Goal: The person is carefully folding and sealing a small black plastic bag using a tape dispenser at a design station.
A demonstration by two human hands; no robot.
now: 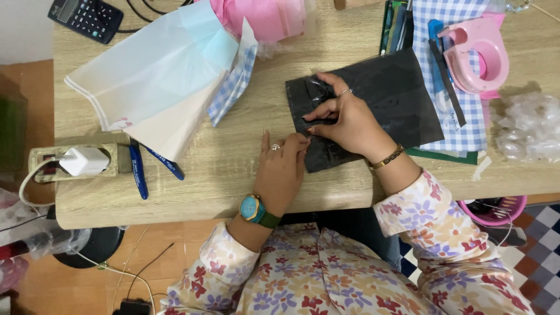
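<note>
A black plastic packet (391, 93) lies flat on the wooden table (233, 157), near its front edge. My right hand (344, 119) rests on the packet's left part, fingers pinching and pressing its glossy surface. My left hand (280, 169) lies on the table at the packet's lower left corner, fingertips touching the edge. The left wrist wears a teal watch, the right a gold bracelet. Both sleeves are floral.
White and pale blue sheets (157, 76) lie at the left, checked fabric (461, 134) at the right under a pink tape dispenser (475, 52). Two blue pens (138, 172) and a power strip (76, 162) sit at the left edge, a calculator (87, 17) at the back.
</note>
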